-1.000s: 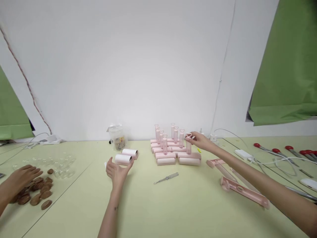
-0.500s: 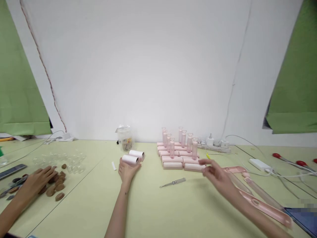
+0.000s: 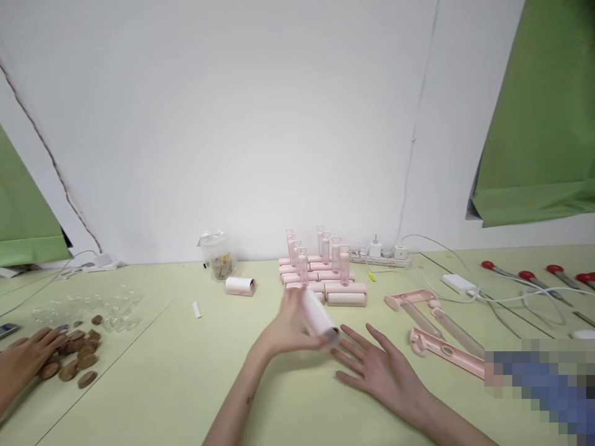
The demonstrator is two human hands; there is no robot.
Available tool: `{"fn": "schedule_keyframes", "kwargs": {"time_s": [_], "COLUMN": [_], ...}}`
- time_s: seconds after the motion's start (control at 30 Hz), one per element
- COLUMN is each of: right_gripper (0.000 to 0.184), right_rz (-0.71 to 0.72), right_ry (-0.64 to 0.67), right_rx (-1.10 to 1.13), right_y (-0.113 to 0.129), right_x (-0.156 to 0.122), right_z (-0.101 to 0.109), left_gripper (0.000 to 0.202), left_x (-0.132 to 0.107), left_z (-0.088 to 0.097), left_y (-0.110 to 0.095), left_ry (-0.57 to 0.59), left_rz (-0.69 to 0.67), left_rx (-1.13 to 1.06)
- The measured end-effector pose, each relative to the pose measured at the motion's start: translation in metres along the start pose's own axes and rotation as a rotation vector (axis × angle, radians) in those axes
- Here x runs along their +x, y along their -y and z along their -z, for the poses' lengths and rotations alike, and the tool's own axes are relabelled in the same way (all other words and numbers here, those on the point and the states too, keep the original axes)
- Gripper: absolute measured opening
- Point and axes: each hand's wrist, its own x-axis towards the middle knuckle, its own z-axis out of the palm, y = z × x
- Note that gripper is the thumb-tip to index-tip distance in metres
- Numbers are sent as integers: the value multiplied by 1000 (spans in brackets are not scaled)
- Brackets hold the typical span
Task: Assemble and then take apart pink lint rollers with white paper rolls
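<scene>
Moved since the earlier frame: 1 white roll [image 3: 318, 313] has left its place beside a 2nd roll [image 3: 238, 285] and is now in the left hand [image 3: 283, 328], over the middle of the bench [image 3: 153, 396]. The left fingers curve partway closed around it; it is blurred and tilts down to the right. The right hand [image 3: 388, 373] has come in beside it, fingers spread wide and holding nothing; whether they touch the roll's lower end, I cannot tell. The 2nd roll lies left of centre, toward the bench's back edge. Pink rollers [image 3: 346, 288] with upright handles stand in rows before that edge. Loose pink parts [image 3: 453, 353] lie to the right; another person's hand [image 3: 35, 354] is at brown discs [image 3: 69, 370] far left.
</scene>
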Motion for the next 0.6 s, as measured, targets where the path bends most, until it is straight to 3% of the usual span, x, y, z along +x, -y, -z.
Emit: {"fn": "schedule_keyframes", "kwargs": {"time_s": [0.17, 0.23, 0.3, 0.43, 0.53, 0.6], "right_gripper": [46, 42, 40, 39, 36, 36], "right_rz": [-32, -29, -20, -22, -16, -20], "right_ry": [-74, -134, -163, -190, -170, -139], "right_rx": [-48, 19, 89, 159, 275, 348], "right_y": [-3, -3, -1, 2, 6, 10], "right_x": [-9, -12, -13, -10, -7, -6], "right_z": [-12, -17, -20, -16, -7, -3], "left_gripper": [91, 92, 92, 93, 99, 95], "left_x": [33, 46, 57, 60, 44, 27], "left_z": [-28, -30, -26, -6, 6, 2], "left_y": [-47, -54, -59, -56, -42, -27], "left_ry": [493, 611, 657, 558, 369, 185], "left_rz": [12, 56, 87, 69, 71, 109], "left_rx": [205, 299, 343, 238, 69, -13]}}
